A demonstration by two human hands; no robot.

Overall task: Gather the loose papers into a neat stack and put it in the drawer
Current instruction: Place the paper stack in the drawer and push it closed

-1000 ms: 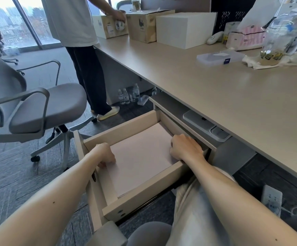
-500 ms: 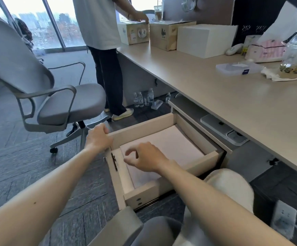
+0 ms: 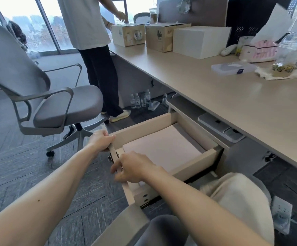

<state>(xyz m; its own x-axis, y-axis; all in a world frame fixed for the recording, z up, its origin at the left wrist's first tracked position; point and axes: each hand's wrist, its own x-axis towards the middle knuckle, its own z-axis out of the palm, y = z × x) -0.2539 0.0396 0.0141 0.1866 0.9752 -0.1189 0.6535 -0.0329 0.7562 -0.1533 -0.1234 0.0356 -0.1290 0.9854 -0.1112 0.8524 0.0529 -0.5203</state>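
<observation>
At frame centre, the boxy pale-wood drawer (image 3: 193, 161) holds a flat pinkish paper stack (image 3: 161, 148); left hand (image 3: 100, 140) and right hand (image 3: 135, 166) fingers grasp its front panel.

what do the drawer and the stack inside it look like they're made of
Drawer: probably wood or laminated board, with a pale beige matte face and thick flat walls with square edges. Stack: paper, pale pinkish and matte, lying flat on the drawer floor with thin, straight edges.

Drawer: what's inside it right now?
The paper stack lies flat inside the drawer. The right hand covers its near corner; anything beneath the paper is hidden.
</observation>
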